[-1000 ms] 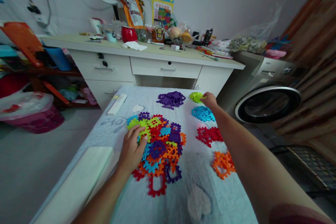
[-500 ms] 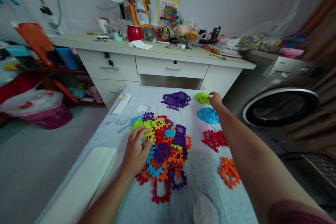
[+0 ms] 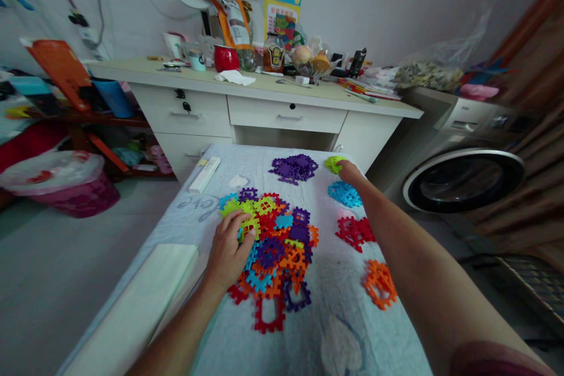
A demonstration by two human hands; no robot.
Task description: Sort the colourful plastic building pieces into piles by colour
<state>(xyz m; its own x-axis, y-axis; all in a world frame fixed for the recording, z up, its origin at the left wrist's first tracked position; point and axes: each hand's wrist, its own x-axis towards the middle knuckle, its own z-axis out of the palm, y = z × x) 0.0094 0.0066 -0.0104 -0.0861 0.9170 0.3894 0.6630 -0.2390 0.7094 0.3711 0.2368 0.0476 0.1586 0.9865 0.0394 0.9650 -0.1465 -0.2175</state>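
Observation:
A mixed heap of notched plastic building pieces in several colours lies on the cloth-covered table. My left hand rests on its left side, fingers stretched over the lime-green pieces and thumb apart. At the far right, my right hand has its fingers bunched at a small lime-green pile; they seem closed on a lime-green piece, partly hidden. Closer along that side lie a blue pile, a red pile and an orange pile. A purple pile sits at the far middle.
A white slim box lies at the table's far left, and a long pale box along the near left edge. Beyond stands a white desk with jars and a bowl. A washing machine is to the right, a lined bin to the left.
My right hand has moved slightly left in view, closer over the lime-green pile. My left hand stays on the heap. The view has shifted slightly.

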